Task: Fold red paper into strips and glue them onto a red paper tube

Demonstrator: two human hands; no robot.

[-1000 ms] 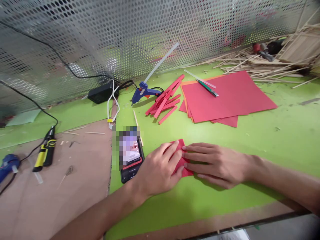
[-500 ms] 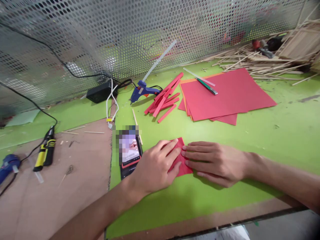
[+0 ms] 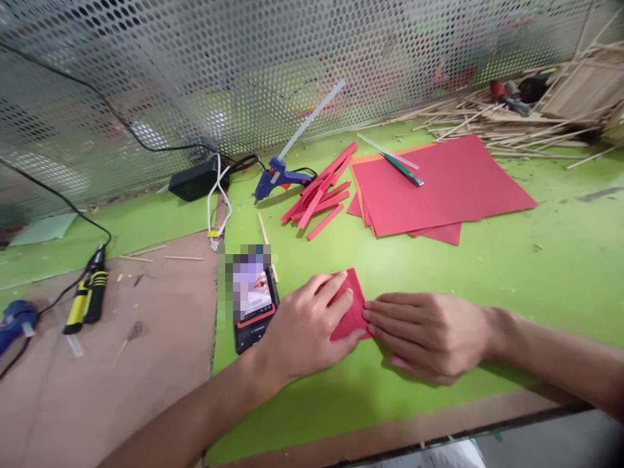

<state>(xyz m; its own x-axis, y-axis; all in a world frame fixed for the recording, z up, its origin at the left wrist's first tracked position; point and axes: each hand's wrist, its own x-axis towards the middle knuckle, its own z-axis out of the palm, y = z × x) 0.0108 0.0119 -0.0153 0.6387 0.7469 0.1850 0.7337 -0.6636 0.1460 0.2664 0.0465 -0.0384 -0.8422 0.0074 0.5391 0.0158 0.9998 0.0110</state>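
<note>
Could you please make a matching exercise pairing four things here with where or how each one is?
1. phone
2. green cutter
3. left hand
4. red strips

A. on the small red paper
B. beside the blue glue gun
C. lit screen
D. on the large red sheets

1-C, 2-D, 3-A, 4-B

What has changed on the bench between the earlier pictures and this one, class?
The right hand has slid slightly rightward and toward the person, its fingers drawn closer together at the small red paper's right edge. The left hand has stayed on that paper. The glue gun, red strips and large red sheet lie as before.
</note>
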